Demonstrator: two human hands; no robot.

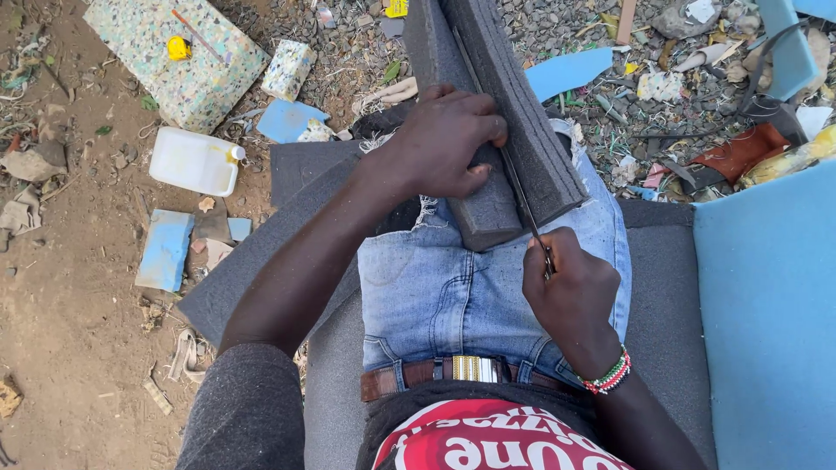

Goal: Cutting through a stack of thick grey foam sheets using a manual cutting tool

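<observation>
A long dark grey foam block (522,130) lies lengthwise across my lap on my denim shorts, with a slit running down its middle. My left hand (444,139) presses on the left half of the block, fingers curled over the slit. My right hand (570,292) grips the handle of a thin dark blade (522,204) that sits in the slit near the block's near end. A beaded bracelet circles my right wrist.
I sit on a grey foam sheet (670,287). A large blue foam slab (771,322) stands at the right. On the dirt at left lie a white plastic jug (193,161), a speckled foam piece (174,57), blue foam scraps (164,250) and littered offcuts.
</observation>
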